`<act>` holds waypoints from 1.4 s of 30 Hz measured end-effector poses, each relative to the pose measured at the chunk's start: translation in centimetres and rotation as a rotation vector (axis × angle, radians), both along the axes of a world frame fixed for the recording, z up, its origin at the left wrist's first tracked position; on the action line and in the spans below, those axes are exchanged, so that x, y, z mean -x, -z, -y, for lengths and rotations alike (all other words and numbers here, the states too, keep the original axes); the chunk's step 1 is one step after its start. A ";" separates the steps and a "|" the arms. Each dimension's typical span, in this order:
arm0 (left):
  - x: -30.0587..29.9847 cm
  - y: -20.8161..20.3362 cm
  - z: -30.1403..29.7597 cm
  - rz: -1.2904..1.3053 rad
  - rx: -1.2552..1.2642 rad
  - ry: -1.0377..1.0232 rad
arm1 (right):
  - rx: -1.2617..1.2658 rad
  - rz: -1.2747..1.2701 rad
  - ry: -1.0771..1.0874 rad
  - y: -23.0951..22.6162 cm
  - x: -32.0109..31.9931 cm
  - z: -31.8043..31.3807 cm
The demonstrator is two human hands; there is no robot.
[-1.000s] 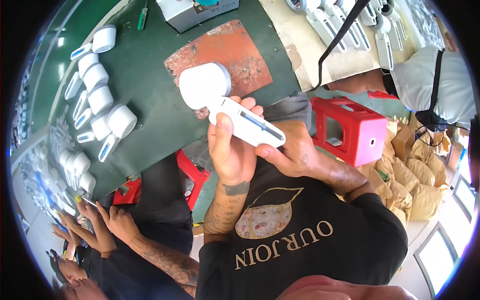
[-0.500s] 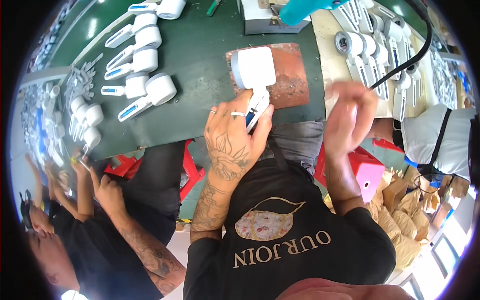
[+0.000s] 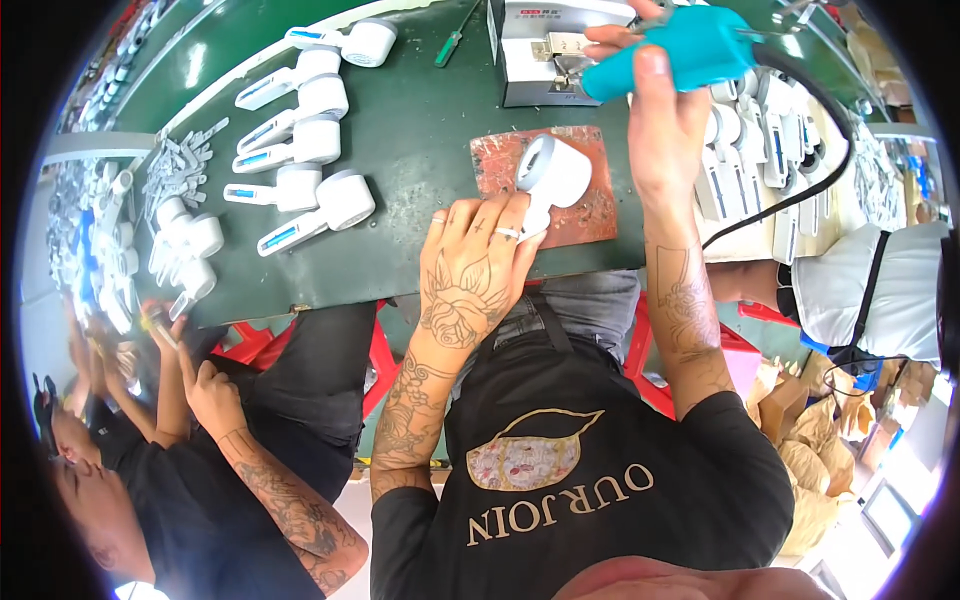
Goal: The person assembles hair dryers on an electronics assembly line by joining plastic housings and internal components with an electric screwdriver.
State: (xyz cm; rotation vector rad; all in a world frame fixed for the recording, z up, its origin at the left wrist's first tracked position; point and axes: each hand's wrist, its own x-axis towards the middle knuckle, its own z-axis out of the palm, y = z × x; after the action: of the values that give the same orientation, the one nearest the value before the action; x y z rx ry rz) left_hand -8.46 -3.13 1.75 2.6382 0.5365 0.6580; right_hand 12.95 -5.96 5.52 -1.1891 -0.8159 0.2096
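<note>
My left hand (image 3: 470, 250) is closed round the handle of a white handheld device (image 3: 562, 172) with a round, grey-rimmed head. The device lies over a worn reddish-brown pad (image 3: 597, 215), its head pointing away from me. Farther right, my raised right hand (image 3: 665, 120) grips a teal electric screwdriver (image 3: 695, 50), with the thumb on its near side and fingers on the far side. The tool's left end is close to a grey-and-white box with a metal fitting (image 3: 520, 75), probably a screw feeder. I cannot make out the bit.
Similar white devices (image 3: 345, 200) lie in a row on the green table (image 3: 420, 190), left of the pad. A green-handled screwdriver (image 3: 449, 50) lies at the back. A black cable (image 3: 835, 165) hangs at the right near more devices (image 3: 735, 130). Co-workers sit at both sides.
My right hand has risen from beside the pad and taken hold of the electric screwdriver. The device in my left hand has turned, so its round head now faces differently.
</note>
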 end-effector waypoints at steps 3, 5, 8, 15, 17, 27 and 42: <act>-1.4 -1.0 -0.2 -0.044 -0.014 0.096 | 0.053 0.068 0.014 0.7 -1.4 3.6; -2.7 -0.7 -0.4 -0.025 -0.014 0.126 | 0.142 0.109 0.054 0.9 -2.3 5.8; -4.3 0.2 -0.4 -0.038 -0.021 0.221 | 0.155 0.027 0.118 1.0 -1.9 9.0; -7.4 1.6 -0.4 0.096 0.066 0.232 | 0.022 -0.206 0.190 -1.5 0.4 12.4; -7.9 2.0 -0.4 0.112 0.053 0.251 | 0.044 -0.162 0.066 -1.9 1.6 11.9; -8.3 1.9 -0.4 0.198 0.112 0.251 | -0.194 -0.140 -0.207 0.4 1.4 7.8; -8.2 1.9 -0.6 0.165 0.167 0.277 | -0.156 -0.075 -0.171 1.4 0.8 7.1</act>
State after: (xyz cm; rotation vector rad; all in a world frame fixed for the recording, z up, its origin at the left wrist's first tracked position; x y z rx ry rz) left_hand -0.26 -2.56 -0.12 2.4129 0.1654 0.7020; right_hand 12.15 -13.11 4.08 -0.9608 -0.8526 0.3231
